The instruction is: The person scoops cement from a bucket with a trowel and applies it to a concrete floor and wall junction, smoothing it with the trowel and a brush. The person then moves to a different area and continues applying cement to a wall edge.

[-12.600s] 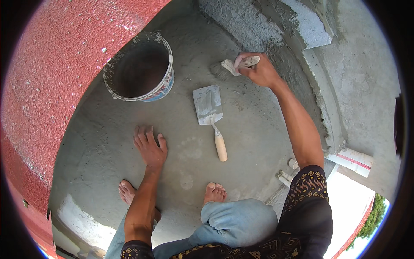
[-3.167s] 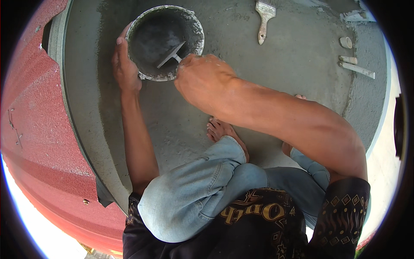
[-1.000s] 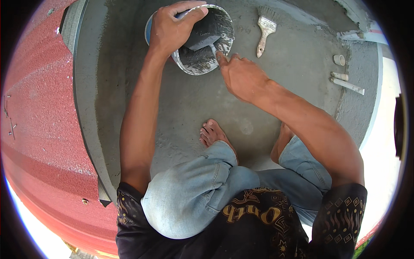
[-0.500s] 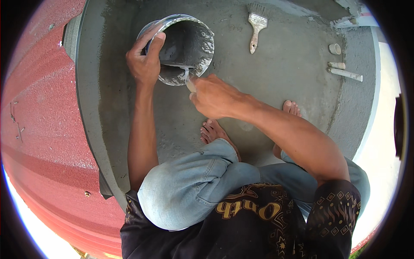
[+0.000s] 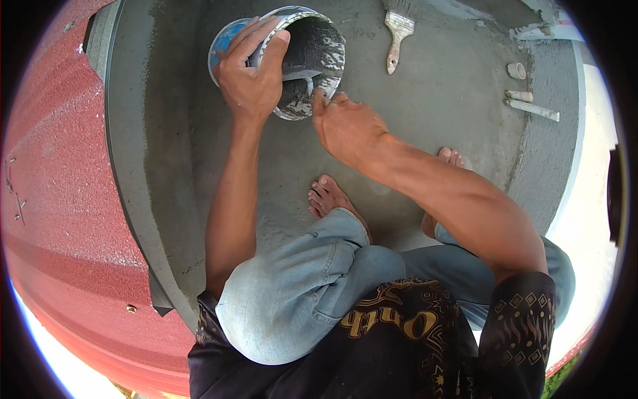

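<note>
A bucket point(image 5: 325, 43), white with blue on its outside and smeared with grey inside, tilts with its mouth toward me. My left hand point(image 5: 249, 83) is closed on its upper left rim, thumb at the mouth and fingers over the outer side. Low in the mouth is a trowel point(image 5: 309, 85) with a broad flat blade and a narrow pale neck. Its handle is mostly hidden in my right hand point(image 5: 349, 126), which grips it by the bucket's lower right rim. Grey wet material lies inside, partly out of sight behind the blade.
A paintbrush point(image 5: 399, 33) with a worn handle lies on the grey cement floor point(image 5: 425, 113). Short pipe stubs point(image 5: 531, 109) stick out near the right wall. A raised edge point(image 5: 126, 126) runs along the left, with red roofing sheet point(image 5: 60, 166) beyond. My bare feet point(image 5: 335, 197) are close below.
The bucket has shifted right and slightly away from me, turning so more of its blue side shows. Both hands moved with it; the trowel stays in its mouth.
</note>
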`<state>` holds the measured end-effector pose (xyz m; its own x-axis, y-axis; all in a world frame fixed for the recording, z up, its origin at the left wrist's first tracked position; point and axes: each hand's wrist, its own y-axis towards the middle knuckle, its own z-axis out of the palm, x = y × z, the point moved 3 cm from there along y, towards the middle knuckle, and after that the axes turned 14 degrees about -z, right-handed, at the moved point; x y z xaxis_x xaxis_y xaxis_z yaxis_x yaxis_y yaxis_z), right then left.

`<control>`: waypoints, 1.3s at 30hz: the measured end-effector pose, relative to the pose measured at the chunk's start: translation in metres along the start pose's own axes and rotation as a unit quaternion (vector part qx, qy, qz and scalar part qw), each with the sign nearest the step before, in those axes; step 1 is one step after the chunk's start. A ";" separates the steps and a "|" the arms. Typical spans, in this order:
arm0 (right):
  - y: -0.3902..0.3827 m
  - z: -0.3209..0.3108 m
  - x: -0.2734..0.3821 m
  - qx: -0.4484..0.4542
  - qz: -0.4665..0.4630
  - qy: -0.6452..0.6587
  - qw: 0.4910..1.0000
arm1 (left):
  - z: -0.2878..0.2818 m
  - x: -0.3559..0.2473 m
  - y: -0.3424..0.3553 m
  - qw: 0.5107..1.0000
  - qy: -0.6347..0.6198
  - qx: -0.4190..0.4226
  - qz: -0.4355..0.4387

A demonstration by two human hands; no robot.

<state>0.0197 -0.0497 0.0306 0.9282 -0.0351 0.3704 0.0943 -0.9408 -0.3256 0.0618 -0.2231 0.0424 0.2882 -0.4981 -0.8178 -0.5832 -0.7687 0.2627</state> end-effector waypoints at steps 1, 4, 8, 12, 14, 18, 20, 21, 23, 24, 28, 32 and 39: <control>-0.001 0.003 0.002 -0.003 -0.006 0.025 1.000 | -0.003 0.002 -0.001 1.000 -0.022 -0.005 -0.009; 0.001 -0.001 0.005 0.023 -0.007 0.116 0.993 | -0.006 0.005 -0.010 1.000 -0.027 0.004 0.015; 0.005 0.009 0.015 -0.016 -0.014 0.214 0.977 | -0.014 0.011 -0.018 0.999 -0.034 0.001 0.028; 0.007 0.009 0.021 -0.026 -0.010 0.295 0.955 | -0.017 0.015 -0.021 0.998 -0.015 0.009 0.067; 0.007 0.002 0.023 -0.020 -0.007 0.337 0.941 | -0.020 0.016 -0.022 0.997 -0.020 0.011 0.072; 0.004 0.008 0.025 -0.092 -0.006 0.422 0.902 | -0.023 0.017 -0.025 0.998 -0.021 0.006 0.065; 0.004 0.011 0.020 -0.099 0.007 0.507 0.856 | -0.028 0.018 -0.026 0.998 -0.019 0.008 0.056; 0.004 0.005 0.015 -0.069 0.018 0.570 0.819 | -0.032 0.020 -0.026 0.998 -0.020 0.010 0.052; 0.004 0.004 0.010 -0.045 0.028 0.670 0.740 | -0.038 0.024 -0.026 0.999 -0.025 0.013 0.046; 0.004 0.007 0.007 -0.051 0.027 0.709 0.702 | -0.039 0.026 -0.025 0.998 -0.029 0.018 0.047; 0.001 0.011 -0.003 -0.056 0.037 0.846 0.528 | -0.045 0.029 -0.028 0.999 -0.028 0.013 0.024; -0.006 0.028 -0.024 -0.053 0.056 0.888 0.452 | -0.044 0.031 -0.025 1.000 -0.028 0.003 -0.010; -0.022 0.013 -0.024 -0.063 0.046 0.905 0.417 | -0.089 0.083 -0.012 0.948 -0.218 -0.097 -0.213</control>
<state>0.0000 -0.0236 0.0171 -0.8788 -0.1632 0.4483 -0.0374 -0.9132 -0.4057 0.1604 -0.2913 0.0170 0.1010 0.0541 -0.9934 -0.3225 -0.9428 -0.0841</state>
